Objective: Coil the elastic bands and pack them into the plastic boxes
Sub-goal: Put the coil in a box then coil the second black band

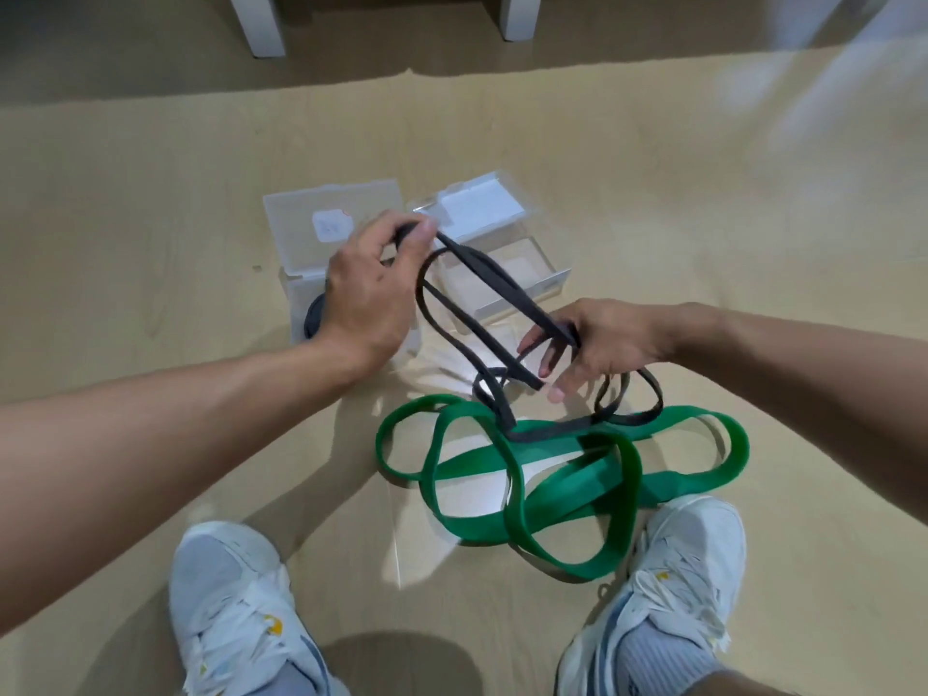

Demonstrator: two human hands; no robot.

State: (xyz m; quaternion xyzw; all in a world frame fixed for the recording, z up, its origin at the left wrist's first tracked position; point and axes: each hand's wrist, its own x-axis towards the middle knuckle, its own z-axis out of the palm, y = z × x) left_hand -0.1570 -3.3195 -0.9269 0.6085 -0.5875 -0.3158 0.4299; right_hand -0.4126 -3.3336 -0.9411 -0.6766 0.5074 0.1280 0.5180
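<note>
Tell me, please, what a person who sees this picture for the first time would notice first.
The eye falls first on the two hands in the middle: the left hand and the right hand each grip the black elastic band and hold it above the floor. Below them, between the white shoes, the wide green elastic band lies in loose tangled loops. Behind the hands stand two open clear plastic boxes.

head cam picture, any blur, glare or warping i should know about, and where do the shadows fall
Head view: the upper right corner is smeared with pale motion blur; wide-angle warping bows the forearms and floor edges; the clear plastic boxes throw bright glints on the floor near the black band; soft shadows lie under the green band and between the shoes; both hands look reasonably sharp.
</note>
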